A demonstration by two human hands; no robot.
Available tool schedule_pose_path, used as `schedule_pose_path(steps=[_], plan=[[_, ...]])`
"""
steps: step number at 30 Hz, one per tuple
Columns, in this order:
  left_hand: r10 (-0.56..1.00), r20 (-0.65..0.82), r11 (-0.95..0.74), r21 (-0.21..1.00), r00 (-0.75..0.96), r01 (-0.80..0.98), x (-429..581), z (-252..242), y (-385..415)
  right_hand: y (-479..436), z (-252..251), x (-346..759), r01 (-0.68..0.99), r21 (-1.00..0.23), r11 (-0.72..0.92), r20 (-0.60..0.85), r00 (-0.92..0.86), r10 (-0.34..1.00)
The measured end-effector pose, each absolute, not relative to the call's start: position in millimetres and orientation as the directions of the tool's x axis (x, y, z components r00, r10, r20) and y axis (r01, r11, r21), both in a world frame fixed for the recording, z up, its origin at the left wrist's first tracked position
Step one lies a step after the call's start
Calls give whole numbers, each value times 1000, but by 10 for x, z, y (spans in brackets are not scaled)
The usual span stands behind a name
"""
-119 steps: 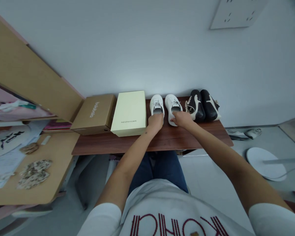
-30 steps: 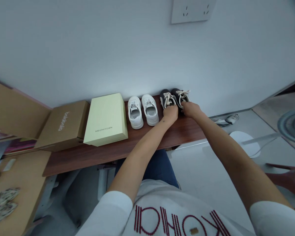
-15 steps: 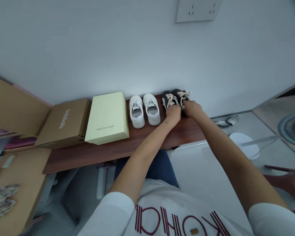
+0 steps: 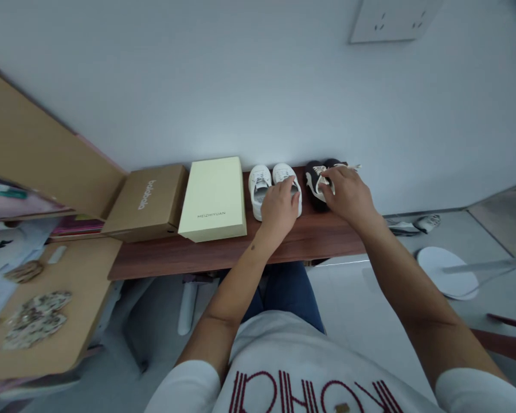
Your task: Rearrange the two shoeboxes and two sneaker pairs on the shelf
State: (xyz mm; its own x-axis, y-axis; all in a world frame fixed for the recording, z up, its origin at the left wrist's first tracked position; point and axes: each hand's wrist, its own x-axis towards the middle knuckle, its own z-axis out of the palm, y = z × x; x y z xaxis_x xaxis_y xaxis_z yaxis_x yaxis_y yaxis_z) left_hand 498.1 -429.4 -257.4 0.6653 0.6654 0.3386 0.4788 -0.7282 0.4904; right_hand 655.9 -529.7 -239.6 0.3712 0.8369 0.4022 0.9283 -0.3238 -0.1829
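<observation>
A pair of white sneakers [image 4: 259,179] stands side by side on the narrow reddish-brown wooden shelf [image 4: 313,236], toes toward the wall. My left hand [image 4: 278,207] is over them, fingers apart and holding nothing; it hides part of their heels. To their right is a pair of dark shoes [image 4: 313,171] with cream laces. My right hand [image 4: 349,192] hovers over that pair, thumb apart from the fingers, and covers most of the right shoe. Left of the sneakers sits a closed pale yellow shoebox [image 4: 212,192], and beside it a closed brown cardboard box [image 4: 144,198].
A white wall [image 4: 198,74] with a socket plate [image 4: 391,23] rises behind the shelf. A wooden desk [image 4: 73,338] with a patterned bow [image 4: 38,318] and papers stands at left. On the floor at right are more shoes [image 4: 425,223] and a round white stand base [image 4: 442,287].
My left hand has left the dark shoes and moved left over the white sneakers. My right hand has loosened and stays above the dark pair. The view has shifted left.
</observation>
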Motion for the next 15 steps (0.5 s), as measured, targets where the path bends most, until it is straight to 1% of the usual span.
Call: schedule_pose_path(steps=[6, 9, 11, 13, 15], plan=[[760, 341, -628, 602, 553, 492, 4096, -2913, -4055, -5023, -2768, 6048, 926, -309, -216, 388, 330, 861], [825, 330, -545, 681, 459, 490, 3695, -3125, -4014, -4903, -2992, 5767, 901, -401, -165, 407, 337, 849], [861, 332, -490, 745, 385, 453, 3427, -3294, -4021, -4852, -3124, 5554, 868, -485, -110, 434, 348, 831], [894, 365, -445, 797, 262, 408, 3169, -3484, -4019, -4809, -3254, 5326, 802, -596, -46, 451, 382, 807], [920, 390, -379, 847, 48, 374, 2949, -3675, -3962, -4743, -3396, 5106, 680, -733, -6, 406, 444, 799]])
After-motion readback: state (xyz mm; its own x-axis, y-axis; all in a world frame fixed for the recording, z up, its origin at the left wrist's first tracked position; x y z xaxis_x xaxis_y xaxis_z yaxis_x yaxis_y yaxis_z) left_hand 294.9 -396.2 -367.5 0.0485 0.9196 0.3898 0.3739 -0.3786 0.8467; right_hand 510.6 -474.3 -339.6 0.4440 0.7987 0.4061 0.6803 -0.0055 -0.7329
